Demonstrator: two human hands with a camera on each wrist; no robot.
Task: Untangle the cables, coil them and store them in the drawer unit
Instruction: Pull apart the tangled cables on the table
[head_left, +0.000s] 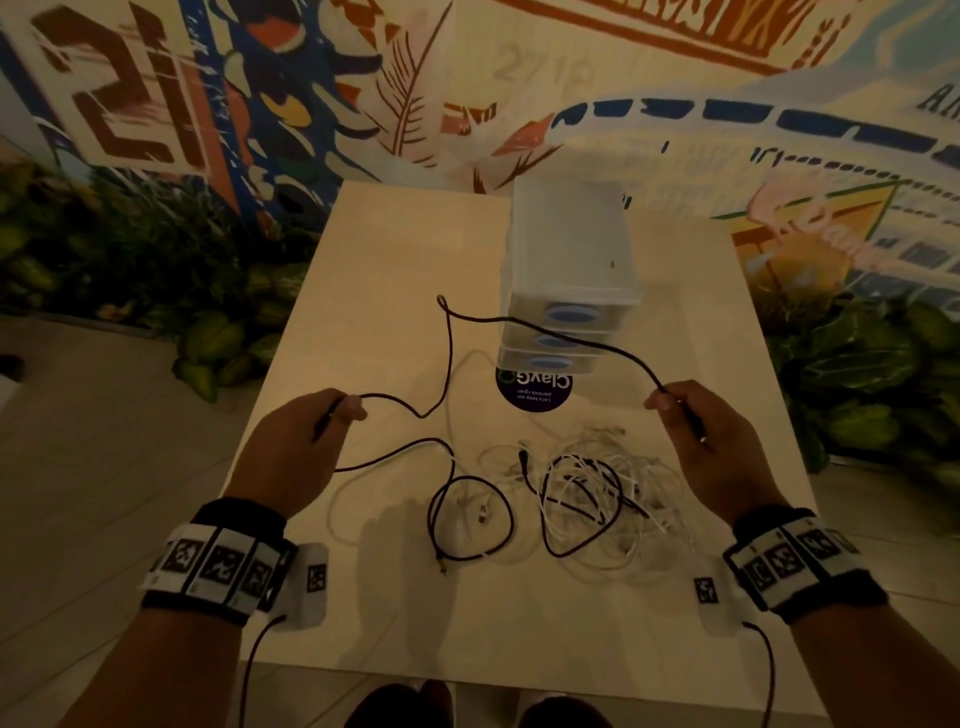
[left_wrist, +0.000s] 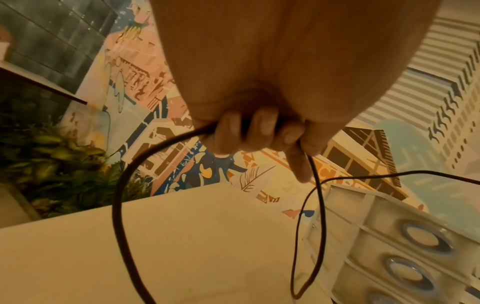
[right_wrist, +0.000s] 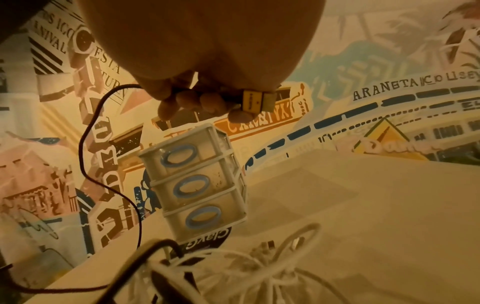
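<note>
Dark cable stretched between both hands above the bench

Nearest, tangled cables lie mid-bench, clear of its edges; above, left hand and right hand each grip the dark cable; beyond, the drawer unit stands closed.

Decorated lounge, painted mural wall, foliage

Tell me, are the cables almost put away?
Not yet. Done: nothing is stored; all three drawers of the drawer unit are shut. In hand: the left hand and right hand hold a dark cable stretched between them, not coiled. Left: the tangle of white and dark cables on the table.
</note>
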